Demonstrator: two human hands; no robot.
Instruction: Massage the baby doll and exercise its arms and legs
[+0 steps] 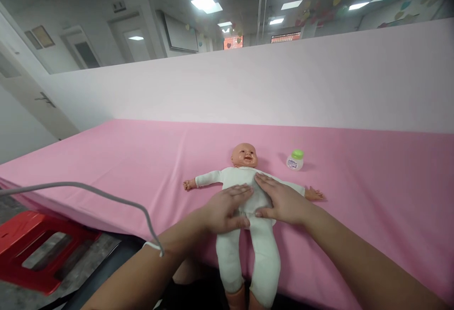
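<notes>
A baby doll (262, 239) with a white cloth body lies face up, its head toward the far wall and its arms spread sideways. Flat on the left part of its belly rests my left hand (229, 208), fingers stretched out. My right hand (282, 201) lies across the chest and belly on the other side, its fingers extended and thumb apart. Neither hand grips anything. Beyond the doll's arm on the right stands a small clear jar (294, 162) with a green lid and a printed label.
A pink sheet (142, 159) covers the table, with a white wall (248, 88) and glass behind it. A grey cable (106, 194) runs to my left wrist. At the lower left, a red plastic stool (35, 225) stands on the floor.
</notes>
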